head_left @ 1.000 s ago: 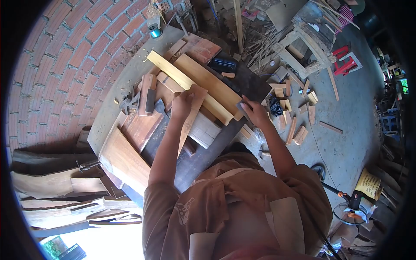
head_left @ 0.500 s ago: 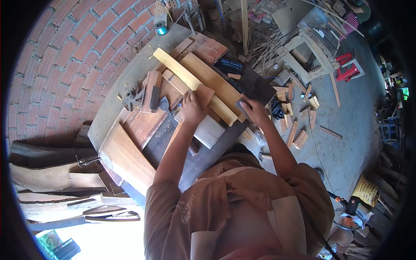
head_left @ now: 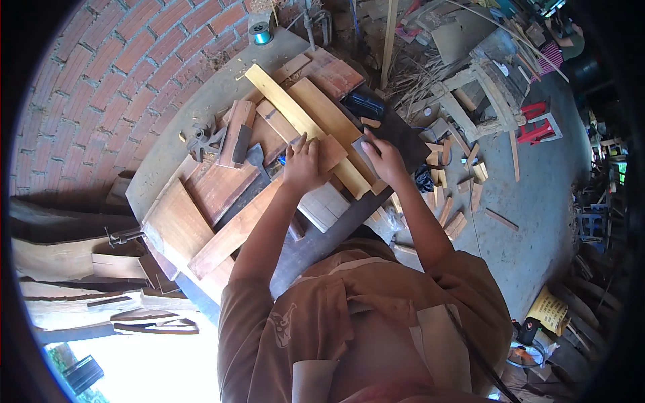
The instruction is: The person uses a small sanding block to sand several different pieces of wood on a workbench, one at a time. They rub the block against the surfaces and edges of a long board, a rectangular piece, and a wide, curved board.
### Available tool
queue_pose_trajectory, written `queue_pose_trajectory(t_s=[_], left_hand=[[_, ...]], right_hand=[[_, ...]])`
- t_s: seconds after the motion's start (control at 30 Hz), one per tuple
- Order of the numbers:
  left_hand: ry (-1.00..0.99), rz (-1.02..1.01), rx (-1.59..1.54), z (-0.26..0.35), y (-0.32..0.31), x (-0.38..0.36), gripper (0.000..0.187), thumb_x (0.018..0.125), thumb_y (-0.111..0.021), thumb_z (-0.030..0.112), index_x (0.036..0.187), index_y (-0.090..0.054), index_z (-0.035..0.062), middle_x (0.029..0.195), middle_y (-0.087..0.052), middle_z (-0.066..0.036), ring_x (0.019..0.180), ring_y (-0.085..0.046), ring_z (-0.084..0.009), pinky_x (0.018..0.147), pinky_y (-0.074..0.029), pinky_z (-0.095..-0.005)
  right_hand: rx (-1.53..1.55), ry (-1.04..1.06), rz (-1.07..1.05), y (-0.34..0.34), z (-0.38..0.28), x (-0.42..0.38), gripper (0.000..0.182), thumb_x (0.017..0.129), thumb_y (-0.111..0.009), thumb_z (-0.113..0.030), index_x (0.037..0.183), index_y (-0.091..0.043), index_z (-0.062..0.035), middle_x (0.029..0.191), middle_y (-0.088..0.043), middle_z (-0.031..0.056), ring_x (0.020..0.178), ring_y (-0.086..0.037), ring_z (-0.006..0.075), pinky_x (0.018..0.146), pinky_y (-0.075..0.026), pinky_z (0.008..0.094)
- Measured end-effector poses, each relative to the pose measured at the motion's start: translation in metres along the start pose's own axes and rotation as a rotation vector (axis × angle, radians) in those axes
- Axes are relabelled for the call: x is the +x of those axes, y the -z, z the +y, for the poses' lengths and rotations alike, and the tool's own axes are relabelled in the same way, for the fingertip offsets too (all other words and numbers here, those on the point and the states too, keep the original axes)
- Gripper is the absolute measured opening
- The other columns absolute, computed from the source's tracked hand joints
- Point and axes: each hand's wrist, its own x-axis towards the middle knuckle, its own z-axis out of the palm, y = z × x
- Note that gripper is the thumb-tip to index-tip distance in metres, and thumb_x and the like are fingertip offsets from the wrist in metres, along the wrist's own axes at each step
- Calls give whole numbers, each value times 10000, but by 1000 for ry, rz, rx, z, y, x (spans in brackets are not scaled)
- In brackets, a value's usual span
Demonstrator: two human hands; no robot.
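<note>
My left hand [head_left: 304, 164] grips a flat reddish-brown wooden board [head_left: 232, 235] near its upper right end, fingers curled over it. The board slants down to the left under my forearm. In my right hand [head_left: 386, 162] is a small dark grey sanding block [head_left: 361, 146], pinched between thumb and fingers just right of the board's end. Under the board's end lies a long yellowish grooved wood strip [head_left: 285, 104]. Beside it lies a wider wood plank [head_left: 326, 111]. A pale grey wood block [head_left: 324, 207] sits below my left hand.
Wood pieces and a dark-bladed tool [head_left: 256, 158] crowd the workbench [head_left: 151, 171]. A clamp [head_left: 124, 237] juts from its left edge. A spool of blue line [head_left: 261, 33] stands at the back. Offcuts [head_left: 455, 225] and a red stool [head_left: 537, 124] are on the floor; another person [head_left: 568, 40] is far right.
The board in my left hand has swung so its lower end shows further left of my forearm. My right hand and the sanding block have moved slightly left and up. The view has shifted.
</note>
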Motion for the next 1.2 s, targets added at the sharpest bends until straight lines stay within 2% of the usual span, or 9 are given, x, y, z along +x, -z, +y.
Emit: queue_pose_trajectory(t_s=[0.1,0.2,0.43,0.47,0.67,0.87,1.0,1.07,1.2], left_hand=[[99,-10,-10,12,7,0,798,667,-644,482,1259,-380,16,1262,-458,-166,1279,-319,-283,1033,-261,-460],[80,35,-87,9,0,1,786,672,-627,518,1233,-404,15,1245,-475,-163,1250,-362,-277,1020,-279,-443],[60,103,-96,3,-9,1,723,652,-663,461,1177,-446,15,1172,-529,-166,1186,-437,-280,989,-317,-410],[73,105,-110,5,-7,1,721,640,-672,451,1171,-451,16,1154,-540,-166,1170,-451,-282,981,-326,-405],[58,170,-179,4,-6,4,722,599,-695,462,1130,-490,18,1093,-569,-164,1082,-517,-277,937,-361,-403],[43,219,-143,5,-7,2,729,574,-708,510,1077,-525,15,953,-616,-166,914,-594,-293,894,-406,-417],[50,227,-145,5,-8,3,742,550,-729,503,1076,-530,18,931,-621,-152,883,-604,-279,882,-417,-390],[16,247,-134,5,-6,3,723,554,-729,495,1059,-532,17,904,-616,-147,860,-601,-277,864,-419,-390],[4,218,-132,5,-7,2,730,553,-737,490,1065,-527,14,893,-615,-140,843,-603,-271,855,-423,-388]], right_hand=[[-28,55,26,-10,-6,14,438,884,-476,-381,1249,-494,-140,909,-591,190,850,-579,337,760,-455,381],[-121,68,-17,-23,-20,24,438,877,-481,-383,1240,-504,-139,879,-585,187,824,-580,335,730,-464,393],[-311,126,3,-48,-43,71,433,861,-496,-386,1216,-527,-139,798,-560,177,763,-573,337,667,-469,410],[-309,193,125,-50,-39,61,423,852,-513,-373,1213,-531,-153,790,-554,165,725,-568,336,638,-469,413],[-440,118,51,-29,-43,6,430,825,-551,-356,1217,-527,-178,744,-533,134,681,-568,290,585,-467,399],[-457,225,191,-55,-57,63,439,822,-569,-335,1224,-524,-166,775,-533,140,659,-557,304,592,-463,381],[-314,227,207,-37,-34,12,431,818,-577,-330,1210,-535,-156,769,-540,137,679,-568,302,606,-469,374],[-206,149,126,-35,-19,0,418,815,-580,-327,1197,-548,-159,770,-547,135,708,-575,301,633,-472,376],[-321,158,164,-47,-56,50,421,798,-598,-330,1178,-562,-150,750,-535,130,675,-560,282,615,-467,376]])
